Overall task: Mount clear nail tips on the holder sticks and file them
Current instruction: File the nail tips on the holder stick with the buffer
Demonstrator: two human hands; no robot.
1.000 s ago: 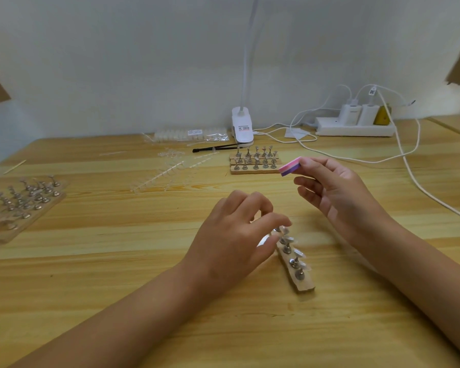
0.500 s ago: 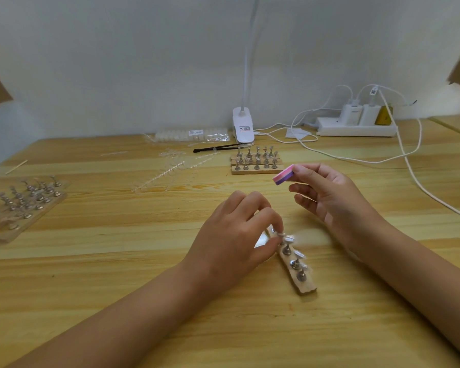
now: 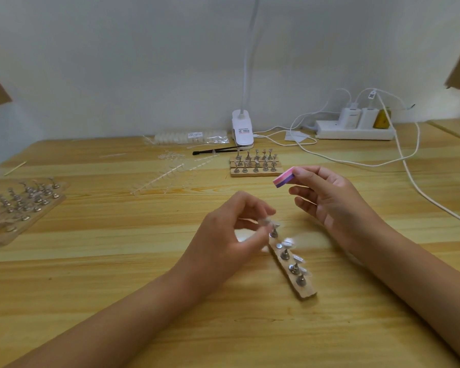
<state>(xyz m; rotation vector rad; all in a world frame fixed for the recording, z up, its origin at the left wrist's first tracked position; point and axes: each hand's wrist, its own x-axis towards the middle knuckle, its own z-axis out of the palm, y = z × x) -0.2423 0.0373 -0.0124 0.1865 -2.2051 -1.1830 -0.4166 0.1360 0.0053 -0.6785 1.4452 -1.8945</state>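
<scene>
It's a small, makeshift nail-craft workstation: a pale pine-plank worktop (image 3: 91,274) pushed against a bare white wall (image 3: 144,62). At the back stand a white clip-on lamp (image 3: 241,130) and a white power strip loaded with chargers (image 3: 353,132). Spread about lie wooden blocks of small metal holder sticks (image 3: 254,166) and clear plastic strips of nail tips (image 3: 170,173).

Single head-worn wide view, forward and down, close over wooden table (image 3: 117,261).

Motion-blurred nail tip (image 3: 266,222) in left fingers (image 3: 251,207), left-edge holder rack (image 3: 24,205) smeared, lamp label (image 3: 244,131) unreadable
</scene>
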